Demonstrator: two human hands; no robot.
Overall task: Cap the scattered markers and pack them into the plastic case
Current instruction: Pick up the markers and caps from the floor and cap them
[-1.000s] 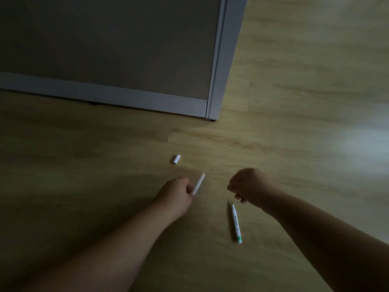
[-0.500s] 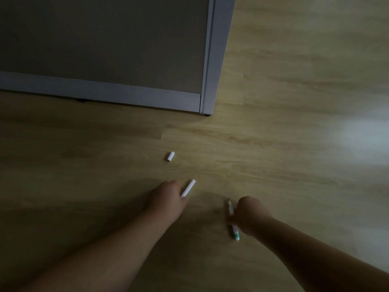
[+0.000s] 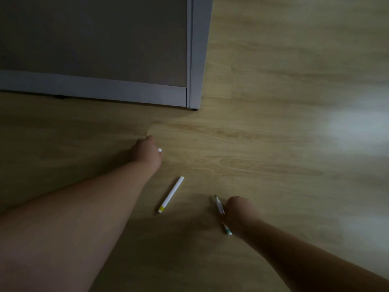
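Note:
A white marker with a yellow end lies loose on the wooden floor, between my arms. Farther out, my left hand is closed over a small white cap, of which only the tip shows. My right hand is down on an uncapped white marker with a green end, fingers curled around its middle. The plastic case is not in view.
A dark grey panel with a lighter grey frame stands on the floor at the upper left; its corner foot sits just beyond my left hand. Bright glare falls on the floor at the right.
My left hand let go of the yellow-ended marker, which now lies on the floor, and reached forward to the white cap. My right hand dropped onto the green-ended marker.

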